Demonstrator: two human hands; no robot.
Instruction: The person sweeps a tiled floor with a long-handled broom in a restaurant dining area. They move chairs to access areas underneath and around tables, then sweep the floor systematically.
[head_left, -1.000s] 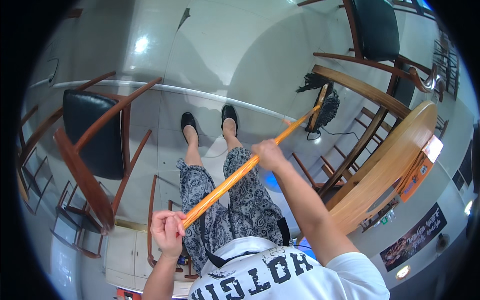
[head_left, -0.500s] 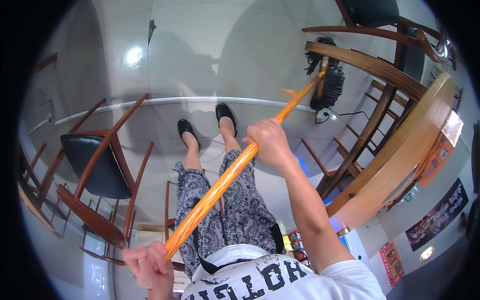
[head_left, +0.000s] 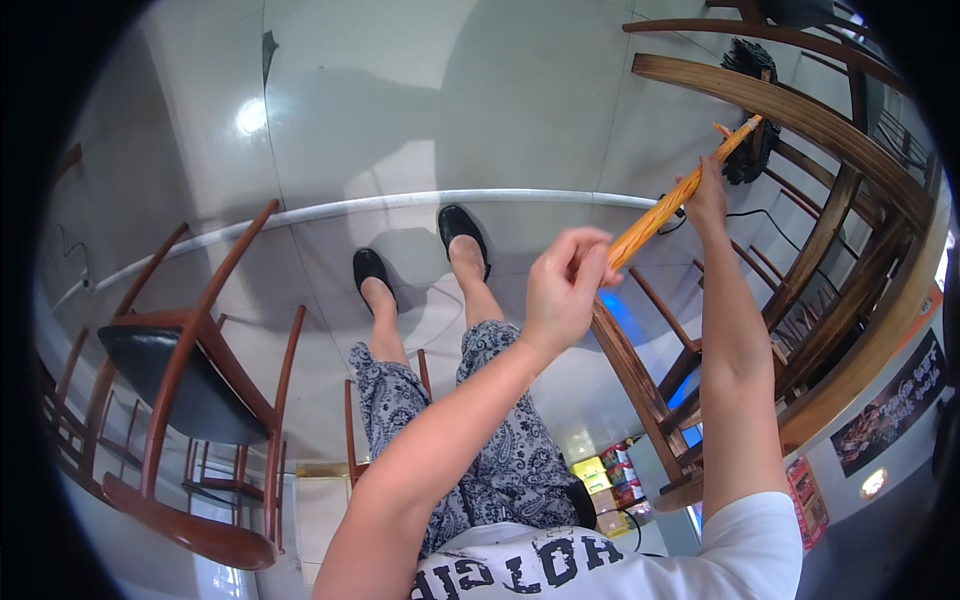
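Note:
A mop with an orange-yellow handle [head_left: 655,222] slants away from me to the upper right. My left hand [head_left: 568,290] is closed round the near end of the handle. Farther up, my right hand [head_left: 708,195] grips it close to the mop's far end. The black stringy mop head [head_left: 742,160] lies on the floor under the wooden table [head_left: 800,105], partly hidden by the table's curved edge and legs.
A chair with a black seat [head_left: 190,375] stands at my left. Another chair [head_left: 850,45] is at the far right. A white strip [head_left: 540,198] crosses the floor before my shoes [head_left: 462,240]. A black cable [head_left: 765,213] runs near the table legs. Coloured packages [head_left: 605,475] sit behind me.
The mop has moved right, its head passing farther under the table. My left hand has come up and across from the lower left, and my right hand has reached farther right.

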